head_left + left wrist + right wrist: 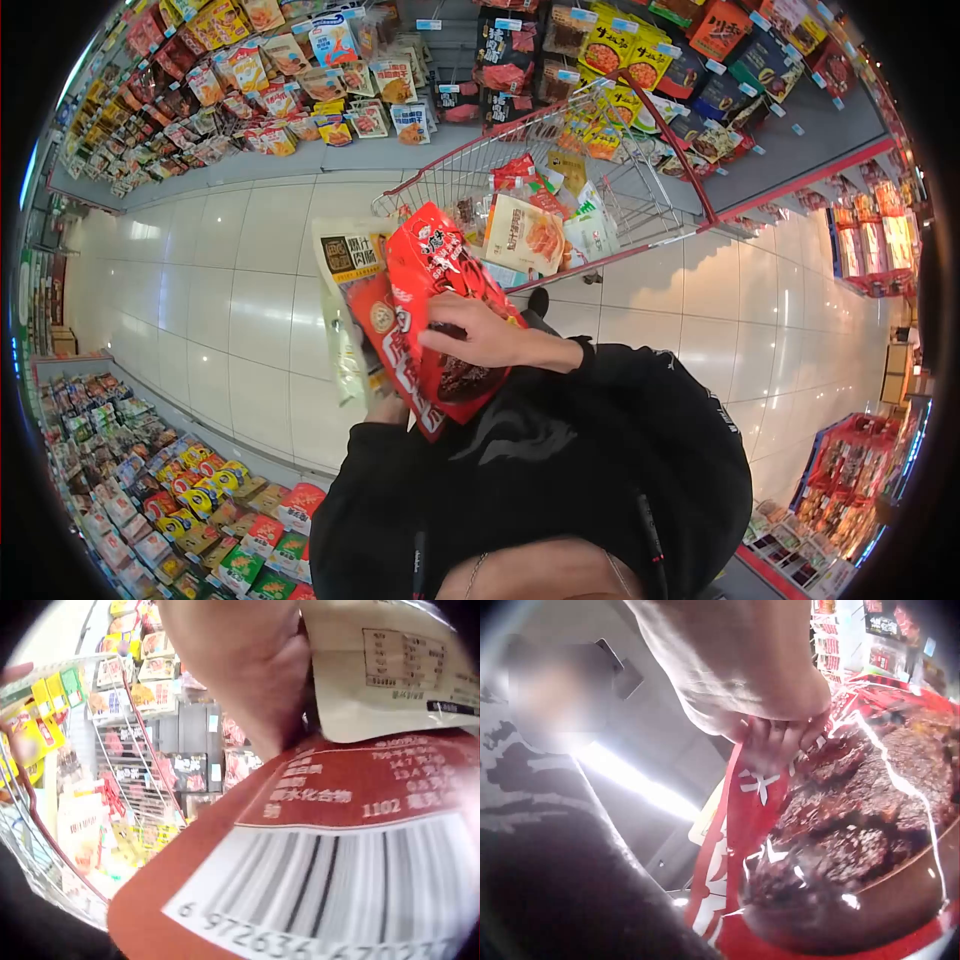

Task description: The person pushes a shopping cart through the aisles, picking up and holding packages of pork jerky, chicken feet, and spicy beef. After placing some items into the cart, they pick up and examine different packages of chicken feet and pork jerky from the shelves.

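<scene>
Mid-frame, your right hand [478, 334] is gripping the red beef bag [432, 262], maybe sorting; next needs steady holding. Left hand [388, 409]: can't tell.

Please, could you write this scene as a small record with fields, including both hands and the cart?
Right hand: grips the edge of a red packet
Behind that: pale packet with black-and-yellow label
Left hand: at the back of the packets, finger grip unclear
Cart: wire, red trim; cream packet and others inside
Displays: hanging packets
Floor: pale, shiny tiles
</scene>
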Available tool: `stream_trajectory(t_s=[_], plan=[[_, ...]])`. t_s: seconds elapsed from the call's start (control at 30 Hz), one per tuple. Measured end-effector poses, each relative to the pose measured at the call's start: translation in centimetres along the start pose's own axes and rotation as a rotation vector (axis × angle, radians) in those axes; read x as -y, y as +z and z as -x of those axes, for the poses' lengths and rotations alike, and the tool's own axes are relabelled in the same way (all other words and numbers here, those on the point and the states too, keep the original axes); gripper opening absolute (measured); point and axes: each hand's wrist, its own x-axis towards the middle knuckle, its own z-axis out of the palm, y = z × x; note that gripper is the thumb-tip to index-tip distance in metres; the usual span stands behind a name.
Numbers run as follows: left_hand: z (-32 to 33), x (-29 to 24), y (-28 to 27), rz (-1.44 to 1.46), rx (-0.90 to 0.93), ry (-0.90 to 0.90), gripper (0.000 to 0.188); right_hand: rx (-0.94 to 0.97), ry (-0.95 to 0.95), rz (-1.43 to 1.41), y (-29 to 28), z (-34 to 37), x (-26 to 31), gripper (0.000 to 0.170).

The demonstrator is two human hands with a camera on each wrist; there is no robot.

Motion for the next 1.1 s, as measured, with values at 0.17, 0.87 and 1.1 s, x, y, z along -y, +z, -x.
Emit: stream_trajectory(t_s=[0.17,0.87,1.1], plan=[[-6.6,4.6,-0.3,0.026,0.031,0.002,0.022,-0.069,-0.237,0.262,0.2,2.4,-0.2,0.047],[-3.6,3.1,4.0,0.041,0.318,0.061,0.021,-0.727,0.592,-0.956,-6.3,11.0,-8.5,0.037],[-3.3,2.0,9.5,-0.022,0.310,0.126,0.016,-0.792,0.467,-1.139,-7.0,11.6,-11.2,0.033]])
